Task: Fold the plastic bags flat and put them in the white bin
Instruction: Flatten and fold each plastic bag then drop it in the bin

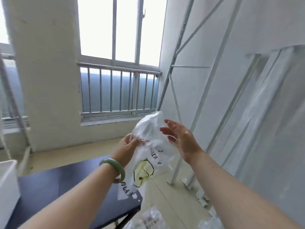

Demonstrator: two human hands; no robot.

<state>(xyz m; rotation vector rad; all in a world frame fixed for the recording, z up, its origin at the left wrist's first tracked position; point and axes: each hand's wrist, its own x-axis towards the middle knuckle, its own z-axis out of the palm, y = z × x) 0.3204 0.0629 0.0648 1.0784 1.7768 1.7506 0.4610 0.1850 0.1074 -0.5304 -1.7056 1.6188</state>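
One white bin [7,179] at 8 o'clock, cut off by frame edge, next to dark table [49,192]. Left hand [127,145] pinches plastic bag [148,162] mid-air near centre, fingers curled into crumpled film. Bag translucent, with yellow-green drawing and black lettering, unreadable. Right hand [181,139] at bag's 3 o'clock, fingers straight, spread; contact unclear. More bags [148,219] at 6 o'clock, blurred, cropped.

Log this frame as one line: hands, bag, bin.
left hand: pinches printed plastic bag, held up, unfolded | right hand: open beside it | white bin: far left, by dark table
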